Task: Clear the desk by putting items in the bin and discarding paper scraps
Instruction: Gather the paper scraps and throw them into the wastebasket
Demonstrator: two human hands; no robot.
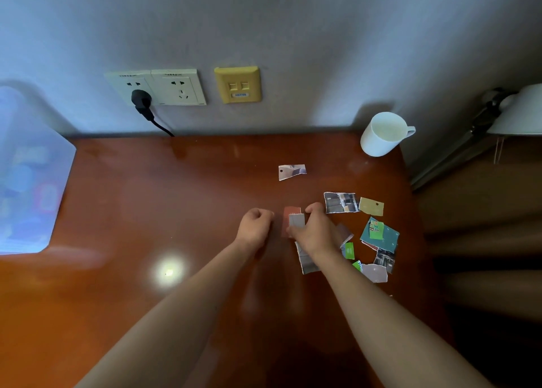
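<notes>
Torn paper scraps lie on the right half of the brown desk (pixel 146 206). My right hand (pixel 315 232) holds a small stack of scraps (pixel 294 216), a red one with a grey one on top. My left hand (pixel 255 225) hovers just left of it, fingers curled, with nothing visible in it. One scrap (pixel 292 172) lies apart toward the wall. Others are a photo piece (pixel 340 202), a yellow piece (pixel 371 206), a teal piece (pixel 381 235) and several smaller ones (pixel 375 272) near my right wrist. A translucent bin (pixel 29 167) stands at the left edge.
A white mug (pixel 381 135) stands at the back right of the desk. A lamp (pixel 510 115) reaches in from the right. Wall sockets (pixel 158 87) with a black plug and cable (pixel 143 103) and a yellow wall plate (pixel 237 84) are behind the desk.
</notes>
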